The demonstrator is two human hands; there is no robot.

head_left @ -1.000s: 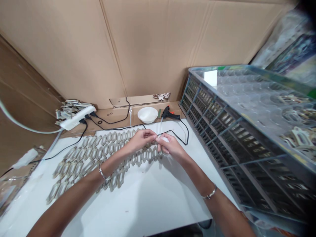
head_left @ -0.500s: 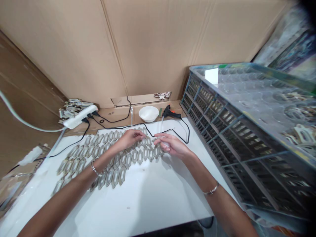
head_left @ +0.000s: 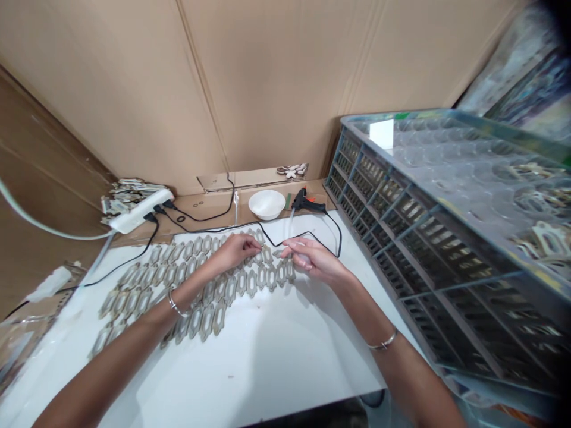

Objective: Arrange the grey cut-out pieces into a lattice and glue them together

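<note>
Rows of small grey-beige frame-shaped pieces [head_left: 229,291], each with a long opening, lie on the white tabletop [head_left: 303,345]. My left hand [head_left: 236,252] is over the upper right of these rows, thumb and fingertips pinched together at a piece; whether it grips one is hidden. Just to the right, my right hand [head_left: 314,260] has its fingers curled together, palm partly turned up. Something small and whitish shows within its fingers, too unclear to name. One grey piece [head_left: 277,254] is close to its fingertips.
A black glue gun [head_left: 307,202] and white bowl [head_left: 266,205] sit at the back, with black cords trailing nearby. A white power strip [head_left: 140,212] lies at the left beside stacked pieces [head_left: 127,193]. A large plastic crate [head_left: 392,208] stands along the right.
The view has shifted slightly. My right hand's fingers have curled in a little more; my left hand stays pinched at the same place among the pieces.
</note>
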